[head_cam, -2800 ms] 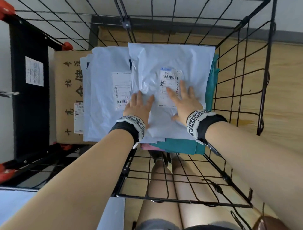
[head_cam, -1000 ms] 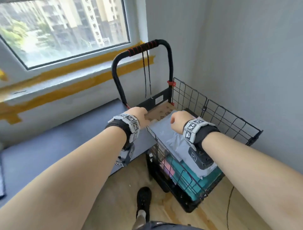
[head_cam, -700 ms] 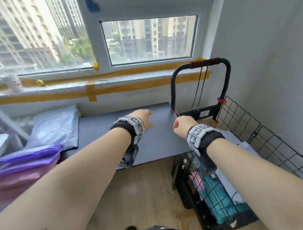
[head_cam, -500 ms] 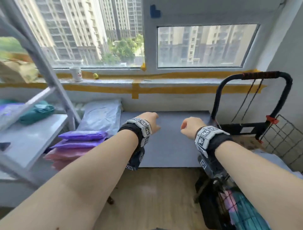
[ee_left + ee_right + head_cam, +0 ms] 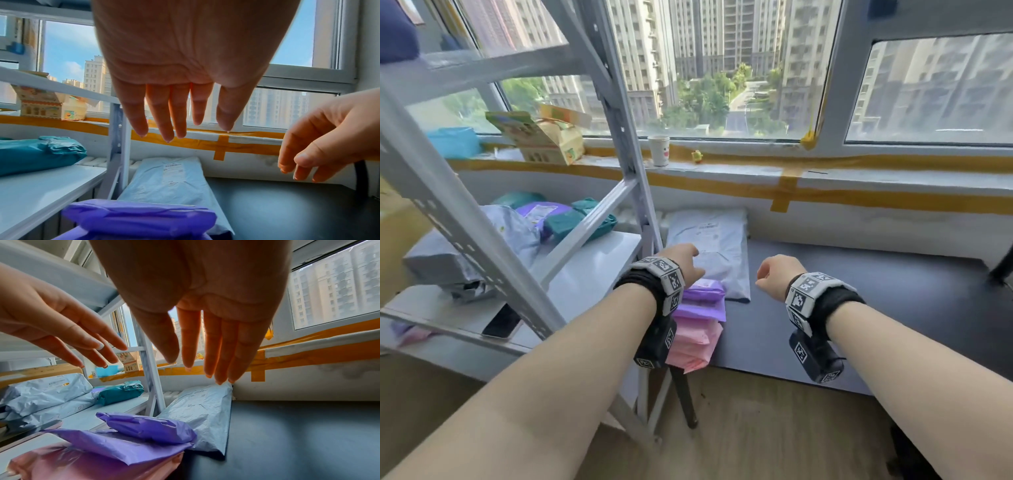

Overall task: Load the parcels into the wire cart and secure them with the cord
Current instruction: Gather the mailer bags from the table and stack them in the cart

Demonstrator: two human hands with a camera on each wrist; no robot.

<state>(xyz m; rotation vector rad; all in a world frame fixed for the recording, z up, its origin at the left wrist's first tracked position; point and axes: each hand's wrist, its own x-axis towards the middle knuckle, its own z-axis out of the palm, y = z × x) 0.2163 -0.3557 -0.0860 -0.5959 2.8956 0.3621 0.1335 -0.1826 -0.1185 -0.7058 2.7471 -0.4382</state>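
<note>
A pale grey parcel [image 5: 709, 253] lies flat on the dark table [image 5: 876, 308] against the wall. In front of it are stacked purple parcels [image 5: 702, 301] on pink parcels [image 5: 695, 346]. My left hand [image 5: 685, 263] hovers above the purple stack with straight fingers and holds nothing. My right hand [image 5: 774, 277] hovers over the table just right of the grey parcel, also empty. The left wrist view shows the left hand [image 5: 180, 123] above the grey parcel [image 5: 164, 181] and a purple parcel [image 5: 139, 217]. The right wrist view shows the right hand [image 5: 205, 353] over the purple parcel [image 5: 148, 428]. Only a black bar of the cart [image 5: 1001, 270] shows at the right edge.
A grey metal shelf rack [image 5: 517, 240] stands on the left, holding a teal parcel [image 5: 578, 222], grey parcels [image 5: 448, 263] and a phone [image 5: 501, 322]. On the windowsill are a paper cup [image 5: 659, 150] and a printed carton [image 5: 544, 140].
The view has swung left from the cart to the table and shelf. Both hands left the loaded parcels and now hover, empty, over the stack on the table.
</note>
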